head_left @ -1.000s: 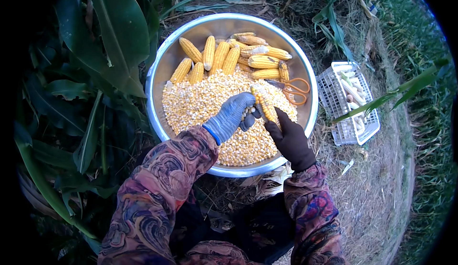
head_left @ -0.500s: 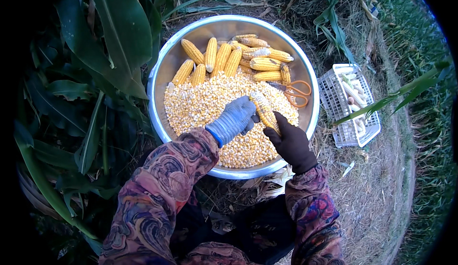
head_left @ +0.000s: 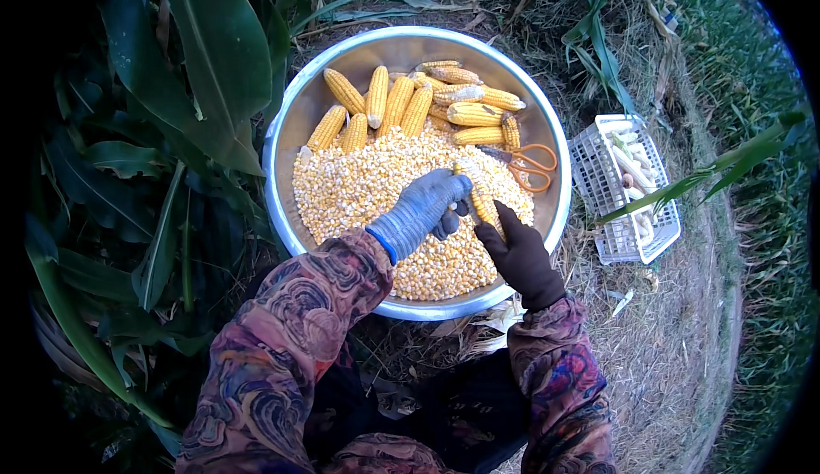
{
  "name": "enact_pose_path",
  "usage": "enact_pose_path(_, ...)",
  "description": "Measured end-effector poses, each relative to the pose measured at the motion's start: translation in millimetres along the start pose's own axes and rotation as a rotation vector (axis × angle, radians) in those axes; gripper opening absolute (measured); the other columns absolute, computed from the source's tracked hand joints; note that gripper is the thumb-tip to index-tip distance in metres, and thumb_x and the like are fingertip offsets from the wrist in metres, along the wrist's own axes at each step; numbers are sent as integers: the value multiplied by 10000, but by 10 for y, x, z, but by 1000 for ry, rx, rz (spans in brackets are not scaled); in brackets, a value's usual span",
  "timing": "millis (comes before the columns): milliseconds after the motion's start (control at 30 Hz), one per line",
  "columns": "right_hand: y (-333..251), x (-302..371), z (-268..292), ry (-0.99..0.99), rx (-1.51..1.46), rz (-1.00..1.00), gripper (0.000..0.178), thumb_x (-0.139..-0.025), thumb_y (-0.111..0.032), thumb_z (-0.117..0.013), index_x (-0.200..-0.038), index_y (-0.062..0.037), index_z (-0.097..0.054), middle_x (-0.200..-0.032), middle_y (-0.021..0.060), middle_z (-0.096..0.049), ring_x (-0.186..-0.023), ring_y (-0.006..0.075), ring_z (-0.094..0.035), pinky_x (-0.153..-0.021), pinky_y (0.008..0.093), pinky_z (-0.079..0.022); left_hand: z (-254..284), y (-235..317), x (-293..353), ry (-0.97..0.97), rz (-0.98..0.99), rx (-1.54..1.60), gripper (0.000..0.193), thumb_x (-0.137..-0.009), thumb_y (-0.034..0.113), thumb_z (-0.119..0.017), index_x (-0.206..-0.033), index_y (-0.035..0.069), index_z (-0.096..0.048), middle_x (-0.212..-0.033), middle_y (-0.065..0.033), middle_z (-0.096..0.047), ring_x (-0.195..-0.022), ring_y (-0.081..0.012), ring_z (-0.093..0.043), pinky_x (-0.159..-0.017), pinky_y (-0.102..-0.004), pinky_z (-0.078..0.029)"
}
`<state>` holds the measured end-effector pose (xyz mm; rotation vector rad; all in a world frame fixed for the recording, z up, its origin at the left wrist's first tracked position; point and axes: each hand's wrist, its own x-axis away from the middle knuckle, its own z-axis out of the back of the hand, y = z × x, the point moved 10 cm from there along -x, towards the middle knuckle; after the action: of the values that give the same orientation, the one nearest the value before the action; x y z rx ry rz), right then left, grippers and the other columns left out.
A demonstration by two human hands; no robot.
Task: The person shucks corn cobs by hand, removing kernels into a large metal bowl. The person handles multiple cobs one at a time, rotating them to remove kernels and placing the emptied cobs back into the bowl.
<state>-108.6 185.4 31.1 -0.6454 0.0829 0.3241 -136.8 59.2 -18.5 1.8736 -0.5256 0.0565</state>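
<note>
A partly stripped ear of corn is tilted above the middle of a wide metal basin. Around its lower end wraps my right hand, in a dark brown glove. Against its upper left side my left hand, in a grey-blue glove, is closed with the thumb side on the cob; its curled fingers are partly hidden, and a pale kernel shows by them. Beneath both hands spreads a heap of loose yellow and white corn kernels. Several whole ears of corn lie at the basin's far side.
Orange-handled scissors lie inside the basin's right side. A white plastic basket holding pale stripped cobs stands to the right on dry straw. Large corn leaves crowd the left, and one long green leaf reaches over the basket.
My left hand has shifted slightly up and right along the ear, its fingers turned so that a kernel shows. The right hand has barely moved.
</note>
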Motion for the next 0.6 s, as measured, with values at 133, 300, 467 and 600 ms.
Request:
enact_pose_path(133, 10, 14, -28, -68, -6, -43, 498, -815, -360, -612, -1178, -40, -494, -882, 228, -619, -831, 362, -614, -699, 397, -490, 22, -82, -44, 3, 56, -159, 243, -879, 275, -440, -813, 54, -518, -586, -34, -518, -474, -107, -490, -435, -234, -412)
enact_pose_path(300, -52, 46, -137, -228, 134, -110, 516, -822, -391, -591, -1177, -29, -490, -872, 234, -618, -832, 365, -612, -702, 403, -491, 139, -198, -53, 108, 79, -313, 177, -876, 207, -423, -822, 53, -492, -579, -42, -512, -471, -121, -490, -444, -246, -417)
enact_pose_path(467, -72, 33, -99, -70, -21, -5, 482, -831, -363, -593, -1166, -29, -498, -827, 224, -621, -782, 349, -626, -670, 387, -493, 145, -194, -111, 189, 2, -35, 183, -843, 177, -431, -904, 20, -503, -617, -75, -516, -446, -161, -499, -394, -292, -417)
enact_pose_path(600, 126, 40, -198, -111, -268, -156, 438, -843, -328, -591, -1145, -21, -511, -807, 196, -633, -744, 317, -639, -647, 369, -491, 52, -153, -132, -27, 17, 274, 142, -874, 130, -413, -955, 59, -506, -744, -29, -507, -499, -90, -495, -423, -212, -427)
